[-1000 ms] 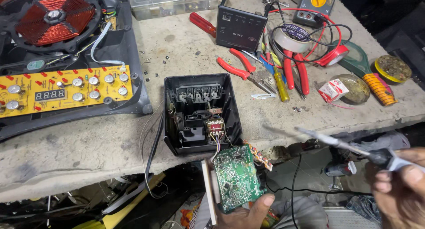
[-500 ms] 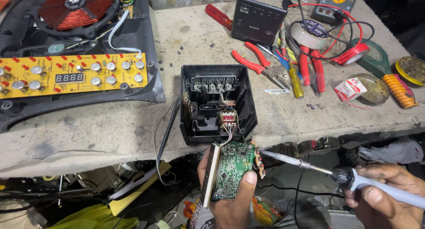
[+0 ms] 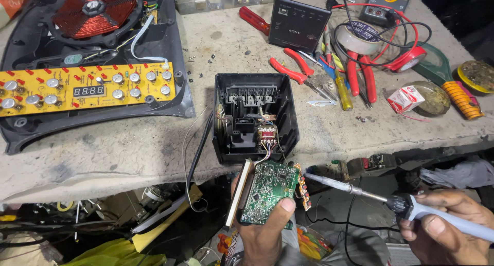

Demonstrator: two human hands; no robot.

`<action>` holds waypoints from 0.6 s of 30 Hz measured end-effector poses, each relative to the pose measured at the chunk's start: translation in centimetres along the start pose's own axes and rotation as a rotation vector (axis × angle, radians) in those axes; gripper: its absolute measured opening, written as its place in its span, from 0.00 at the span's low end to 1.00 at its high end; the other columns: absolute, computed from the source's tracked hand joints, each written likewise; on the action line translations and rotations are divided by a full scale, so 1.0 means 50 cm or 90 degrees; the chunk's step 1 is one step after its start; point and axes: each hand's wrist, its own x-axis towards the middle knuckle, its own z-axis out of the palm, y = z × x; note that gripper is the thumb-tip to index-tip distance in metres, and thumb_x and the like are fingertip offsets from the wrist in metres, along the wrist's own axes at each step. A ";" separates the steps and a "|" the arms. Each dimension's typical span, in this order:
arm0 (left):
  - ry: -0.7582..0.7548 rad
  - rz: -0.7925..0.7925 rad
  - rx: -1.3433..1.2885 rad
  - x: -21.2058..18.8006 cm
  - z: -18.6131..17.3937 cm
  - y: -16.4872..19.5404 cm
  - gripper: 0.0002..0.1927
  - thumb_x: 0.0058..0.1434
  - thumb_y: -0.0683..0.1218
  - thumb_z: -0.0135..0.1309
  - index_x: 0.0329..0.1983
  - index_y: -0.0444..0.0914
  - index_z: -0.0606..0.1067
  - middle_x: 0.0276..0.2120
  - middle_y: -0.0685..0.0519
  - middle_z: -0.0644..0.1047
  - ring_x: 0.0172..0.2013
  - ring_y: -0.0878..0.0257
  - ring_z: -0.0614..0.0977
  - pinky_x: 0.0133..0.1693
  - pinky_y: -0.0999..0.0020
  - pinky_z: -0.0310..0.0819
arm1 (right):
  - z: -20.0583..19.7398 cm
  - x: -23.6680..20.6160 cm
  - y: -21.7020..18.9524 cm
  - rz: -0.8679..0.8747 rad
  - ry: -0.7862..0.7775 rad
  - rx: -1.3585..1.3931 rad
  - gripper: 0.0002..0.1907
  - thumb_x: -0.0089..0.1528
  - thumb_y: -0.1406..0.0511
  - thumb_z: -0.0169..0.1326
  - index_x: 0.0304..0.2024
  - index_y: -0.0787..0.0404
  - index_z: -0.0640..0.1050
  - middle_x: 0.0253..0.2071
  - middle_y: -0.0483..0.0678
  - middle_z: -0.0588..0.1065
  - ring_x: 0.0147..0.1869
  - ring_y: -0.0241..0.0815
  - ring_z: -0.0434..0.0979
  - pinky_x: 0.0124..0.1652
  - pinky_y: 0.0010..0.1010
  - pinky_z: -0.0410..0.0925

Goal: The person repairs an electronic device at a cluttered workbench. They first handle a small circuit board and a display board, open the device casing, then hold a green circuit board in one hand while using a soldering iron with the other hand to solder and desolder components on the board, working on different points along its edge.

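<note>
My left hand (image 3: 265, 230) grips a green circuit board (image 3: 267, 191) just below the bench edge, its wires running up into an open black plastic housing (image 3: 254, 117) on the bench. My right hand (image 3: 445, 225) holds a soldering iron (image 3: 391, 199) by its pale handle. The iron's metal tip points left and sits right beside the board's right edge, near a small brown side board (image 3: 303, 191).
An opened induction cooker (image 3: 87, 65) with a red copper coil and a yellow control board lies at the left. Red-handled pliers (image 3: 296, 73), screwdrivers, tape rolls, a small black box (image 3: 298, 24), a multimeter with red leads and solder tins crowd the right. Cables and clutter hang below the bench.
The soldering iron tip has swung left from far right until it sits beside the board. My left hand has raised the board closer to the housing.
</note>
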 end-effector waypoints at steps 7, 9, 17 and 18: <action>0.066 -0.127 -0.135 0.015 -0.002 0.027 0.41 0.44 0.39 0.62 0.64 0.25 0.67 0.44 0.39 0.81 0.43 0.55 0.84 0.52 0.58 0.78 | 0.005 -0.023 0.002 0.023 0.039 0.001 0.14 0.63 0.74 0.57 0.49 0.78 0.74 0.39 0.72 0.76 0.37 0.57 0.79 0.34 0.42 0.74; 0.083 -0.161 -0.140 0.016 -0.001 0.034 0.39 0.43 0.38 0.62 0.62 0.25 0.68 0.41 0.39 0.82 0.40 0.54 0.84 0.47 0.57 0.79 | 0.009 -0.027 -0.001 0.031 0.039 0.006 0.14 0.63 0.74 0.57 0.49 0.78 0.74 0.39 0.72 0.76 0.37 0.57 0.79 0.35 0.43 0.74; 0.079 -0.166 -0.097 0.025 -0.013 0.046 0.34 0.45 0.38 0.61 0.59 0.22 0.71 0.39 0.38 0.82 0.37 0.55 0.84 0.43 0.59 0.80 | 0.029 -0.028 0.012 0.033 -0.013 0.073 0.15 0.63 0.76 0.56 0.51 0.79 0.74 0.37 0.74 0.76 0.38 0.56 0.79 0.36 0.43 0.74; 0.074 -0.169 -0.097 0.025 -0.015 0.046 0.33 0.46 0.38 0.61 0.58 0.21 0.72 0.38 0.37 0.82 0.36 0.54 0.84 0.41 0.58 0.79 | 0.030 -0.030 0.012 0.045 0.002 0.044 0.14 0.63 0.76 0.56 0.50 0.78 0.74 0.38 0.73 0.77 0.38 0.56 0.80 0.36 0.43 0.74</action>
